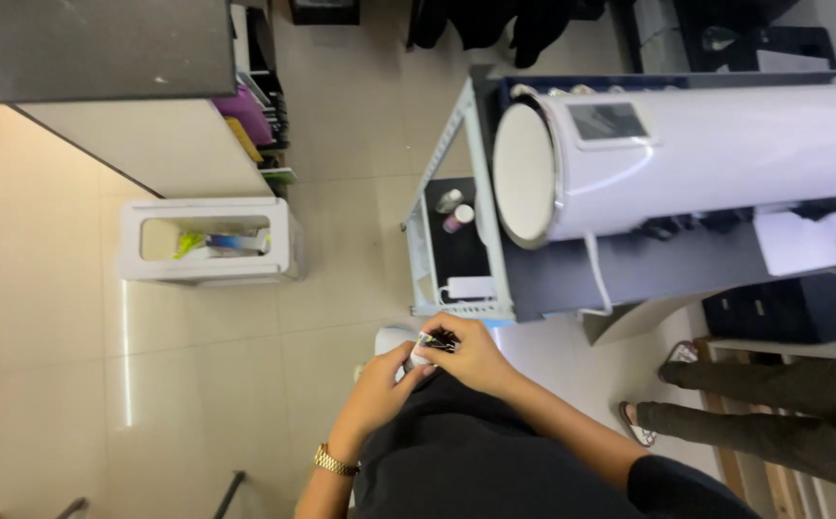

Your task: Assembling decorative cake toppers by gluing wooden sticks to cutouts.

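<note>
My two hands meet low in the middle of the head view, above my dark clothing. My left hand (382, 383), with a gold watch on its wrist, cups a small white and black object (429, 343) from the left. My right hand (471, 354) pinches the dark top of the same object with its fingertips. Most of the object is hidden by my fingers, so I cannot tell what it is.
A large white cylindrical machine (687, 159) lies on a blue-grey metal rack (480, 192), whose lower shelf holds small bottles (455, 211) and a white adapter (471, 287). A white bin (208, 240) stands beside a dark-topped counter (110, 48). Another person's sandalled feet (644, 423) are at the right.
</note>
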